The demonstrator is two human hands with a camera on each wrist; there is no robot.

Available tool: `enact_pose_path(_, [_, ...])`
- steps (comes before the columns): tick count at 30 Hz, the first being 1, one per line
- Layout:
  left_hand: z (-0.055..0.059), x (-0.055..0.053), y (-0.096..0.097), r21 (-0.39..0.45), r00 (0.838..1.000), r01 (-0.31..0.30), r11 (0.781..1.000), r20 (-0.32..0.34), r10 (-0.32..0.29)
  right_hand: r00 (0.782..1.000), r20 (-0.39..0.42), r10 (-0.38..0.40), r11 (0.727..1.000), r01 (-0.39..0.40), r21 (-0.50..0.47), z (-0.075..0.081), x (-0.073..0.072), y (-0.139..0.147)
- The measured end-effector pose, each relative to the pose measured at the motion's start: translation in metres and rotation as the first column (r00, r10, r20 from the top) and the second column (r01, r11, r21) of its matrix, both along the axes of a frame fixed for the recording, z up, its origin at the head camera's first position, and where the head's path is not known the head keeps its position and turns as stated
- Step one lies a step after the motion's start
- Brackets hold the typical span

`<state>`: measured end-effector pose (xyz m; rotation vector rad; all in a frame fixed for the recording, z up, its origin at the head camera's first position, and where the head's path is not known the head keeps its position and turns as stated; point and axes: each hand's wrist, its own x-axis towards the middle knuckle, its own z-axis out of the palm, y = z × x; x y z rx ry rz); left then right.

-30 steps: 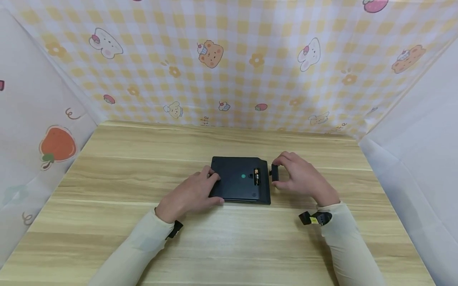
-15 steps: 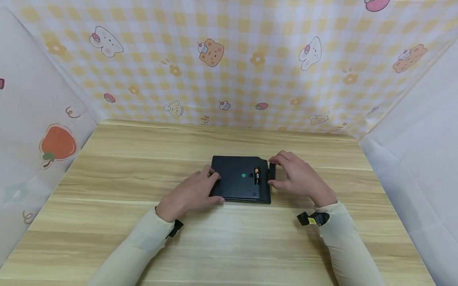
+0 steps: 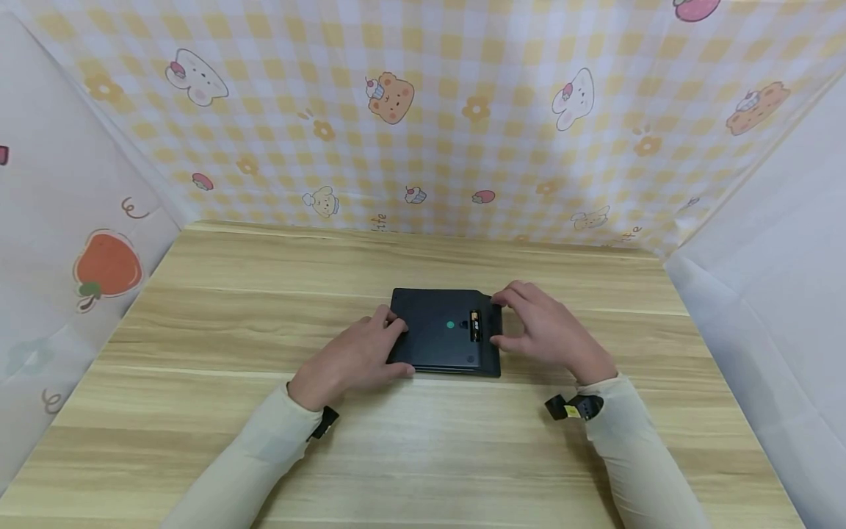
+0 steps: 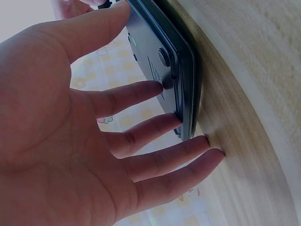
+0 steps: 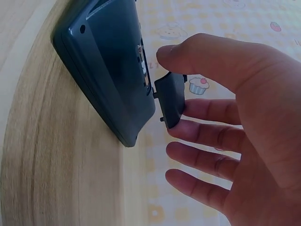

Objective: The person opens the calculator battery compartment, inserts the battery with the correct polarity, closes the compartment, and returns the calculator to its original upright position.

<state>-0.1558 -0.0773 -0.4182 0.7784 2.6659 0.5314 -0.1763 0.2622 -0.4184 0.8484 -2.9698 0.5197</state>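
Note:
A black calculator (image 3: 432,334) lies back side up on the table, its battery compartment uncovered. Inside it a single battery (image 3: 475,326) shows. My left hand (image 3: 353,360) rests on the calculator's left end, thumb along the near edge. In the left wrist view the fingers are fairly straight, some touching the casing and others the tabletop. My right hand (image 3: 545,327) pinches a small black battery cover (image 5: 170,100) between thumb and fingers. That cover, with small tabs, is tilted and held just over the calculator's right end, close to the compartment. In the head view it is hard to make out.
The wood-grain table (image 3: 410,455) extends around both forearms. A yellow checked cloth (image 3: 436,147) hangs behind it, and white cloth walls (image 3: 760,294) stand at both sides. Each wrist wears a small black camera (image 3: 573,407).
My right hand has moved left with the battery cover, from beside the calculator to over its right end. The left hand and the calculator have stayed in place.

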Motion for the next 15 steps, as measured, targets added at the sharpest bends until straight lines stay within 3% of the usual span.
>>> enact_pose_path(15, [0.0004, -0.0004, 0.0003, -0.004, 1.0, -0.001, 1.0, -0.004, 0.001, 1.0, 0.014, 0.023, 1.0, -0.023, 0.0, -0.0014, 0.0025, -0.007])
